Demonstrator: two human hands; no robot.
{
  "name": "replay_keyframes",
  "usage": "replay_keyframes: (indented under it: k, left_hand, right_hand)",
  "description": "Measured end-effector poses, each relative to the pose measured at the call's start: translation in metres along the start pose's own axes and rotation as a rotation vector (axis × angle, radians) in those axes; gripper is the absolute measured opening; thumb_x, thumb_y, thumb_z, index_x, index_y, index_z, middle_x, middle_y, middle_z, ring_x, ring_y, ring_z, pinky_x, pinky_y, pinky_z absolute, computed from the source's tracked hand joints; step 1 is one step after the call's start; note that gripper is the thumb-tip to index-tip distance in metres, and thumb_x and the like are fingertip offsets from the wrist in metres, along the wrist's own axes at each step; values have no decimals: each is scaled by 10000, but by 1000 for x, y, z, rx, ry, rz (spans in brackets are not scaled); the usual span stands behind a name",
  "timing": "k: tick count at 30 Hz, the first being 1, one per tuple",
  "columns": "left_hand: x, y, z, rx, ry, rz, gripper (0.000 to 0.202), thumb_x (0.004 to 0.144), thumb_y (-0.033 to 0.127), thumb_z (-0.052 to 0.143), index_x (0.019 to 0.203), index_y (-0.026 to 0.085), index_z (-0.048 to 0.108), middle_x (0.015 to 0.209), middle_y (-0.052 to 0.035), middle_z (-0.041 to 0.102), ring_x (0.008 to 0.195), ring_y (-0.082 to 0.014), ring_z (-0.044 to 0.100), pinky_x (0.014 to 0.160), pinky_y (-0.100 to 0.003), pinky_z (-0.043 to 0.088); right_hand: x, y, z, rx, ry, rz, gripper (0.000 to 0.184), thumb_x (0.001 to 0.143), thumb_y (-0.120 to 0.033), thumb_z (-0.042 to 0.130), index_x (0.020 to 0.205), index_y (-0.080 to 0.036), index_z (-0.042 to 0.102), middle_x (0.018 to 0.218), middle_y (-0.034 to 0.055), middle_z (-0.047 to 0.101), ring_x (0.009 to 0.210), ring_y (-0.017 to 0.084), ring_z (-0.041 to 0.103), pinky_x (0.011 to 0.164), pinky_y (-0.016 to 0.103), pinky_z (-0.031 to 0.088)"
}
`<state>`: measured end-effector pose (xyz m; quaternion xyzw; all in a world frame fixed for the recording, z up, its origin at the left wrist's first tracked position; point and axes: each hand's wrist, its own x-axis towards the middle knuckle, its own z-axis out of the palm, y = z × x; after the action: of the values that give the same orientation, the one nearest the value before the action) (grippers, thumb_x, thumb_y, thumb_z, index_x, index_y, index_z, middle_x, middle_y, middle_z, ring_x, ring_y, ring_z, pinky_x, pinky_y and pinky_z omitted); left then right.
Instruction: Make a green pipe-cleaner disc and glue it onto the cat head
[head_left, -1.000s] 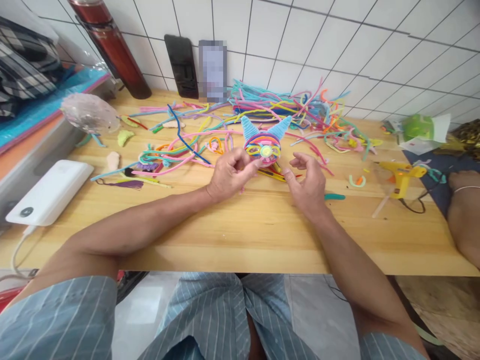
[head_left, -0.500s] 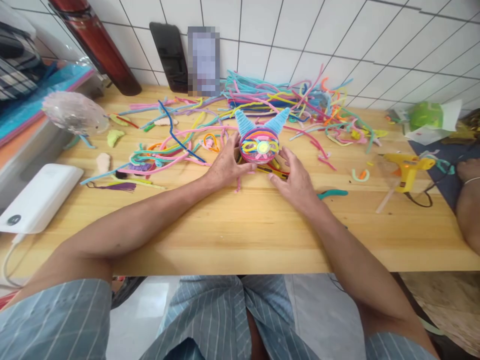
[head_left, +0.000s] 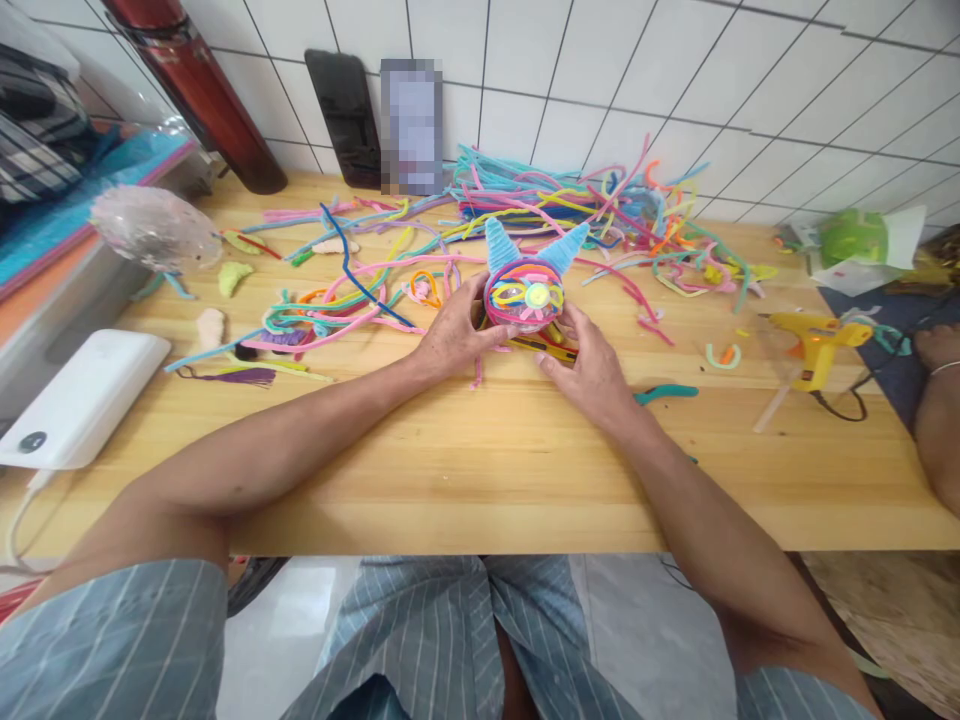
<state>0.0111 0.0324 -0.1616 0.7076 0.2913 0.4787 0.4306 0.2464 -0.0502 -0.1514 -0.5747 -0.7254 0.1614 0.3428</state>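
A round pipe-cleaner figure (head_left: 523, 311) stands in the middle of the table, banded in pink, orange and purple. Two pointed light-blue ears (head_left: 568, 248) rise from its top, and a yellow bow with a pale flower sits on its front. My left hand (head_left: 459, 325) curls around its left side, thumb along the lower front. On the other side my right hand (head_left: 587, 360) holds its lower right, fingers bent behind and thumb in front. Between my hands, under the round part, shows a yellow-and-black piece (head_left: 551, 347); what it is I cannot make out.
Loose pipe cleaners (head_left: 555, 195) are heaped behind the figure and spread leftward. A teal-handled tool (head_left: 667, 392) and a yellow glue gun (head_left: 817, 345) lie right. Left are a white power bank (head_left: 86, 395) and red flask (head_left: 202, 95). Another person's arm (head_left: 941, 420) rests far right.
The figure has shifted slightly to the right between my hands, its ears leaning a little more rightward. Both hands stay on it, and the whole view has moved slightly.
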Motion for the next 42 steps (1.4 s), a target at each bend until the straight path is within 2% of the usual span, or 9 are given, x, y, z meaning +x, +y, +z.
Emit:
replay_keyframes:
  k: [3,10,16,18,21,23,25,33,42]
  left_hand:
    - [0,1,-1,31,-4,15,834,820,601,915,1460,173,594,1453,-206,689,1357,-375,682,1182,-512,546]
    - [2,-4,1,37,21,4,847,806,649,907,1455,193,609,1421,-181,713,1340,-378,688,1149,-499,553]
    - [1,-3,1,59,26,-3,807,827,579,908,1467,191,604,1456,-187,696,1351,-370,674,1167,-509,536]
    - [1,-1,2,45,15,-2,791,835,567,904,1464,195,602,1464,-189,694,1348,-364,679,1169,-512,539]
    - [1,1,2,42,9,-11,771,844,543,904,1460,195,597,1462,-188,699,1345,-356,685,1171,-509,544]
    - [0,1,1,65,13,-11,763,845,533,907,1454,192,598,1455,-185,704,1341,-353,686,1173,-509,541]
    - [0,2,1,80,13,-4,754,846,533,907,1447,193,603,1445,-181,709,1328,-350,689,1167,-510,542]
    - [2,8,1,60,6,1,711,852,541,898,1412,200,623,1391,-163,737,1283,-342,712,1121,-488,569]
    - [3,-1,0,81,17,29,786,825,628,894,1426,196,630,1413,-178,723,1319,-361,696,1152,-499,553]
  right_hand:
    - [0,0,0,5,-5,17,823,895,-357,753,1645,-211,447,1592,208,636,1454,372,637,1215,632,526]
    - [1,1,0,-23,1,22,824,899,-384,752,1651,-232,450,1565,199,661,1440,396,644,1199,662,524]
    - [2,-2,2,-30,-5,18,825,904,-384,728,1644,-179,425,1560,218,656,1425,378,650,1196,626,532]
    - [2,-3,1,-87,30,25,753,887,-366,741,1578,-197,495,1485,197,703,1376,385,669,1163,628,548]
    - [1,-3,-1,-222,90,26,439,866,-327,750,1287,-225,680,1252,164,766,1216,390,703,1063,606,588]
    - [1,-2,-2,-286,91,-1,213,873,-301,738,1078,-243,721,1131,147,756,1126,374,701,1010,578,601]
    - [3,-2,-1,-316,83,-27,92,891,-279,722,980,-252,726,1089,139,741,1093,363,690,984,563,604]
    - [8,-7,5,-420,115,-71,49,908,-261,708,914,-237,749,1134,163,740,1100,388,657,953,587,576]
    - [10,-9,6,-435,86,-50,78,939,-274,690,899,-228,738,1152,186,726,1116,399,641,970,584,554]
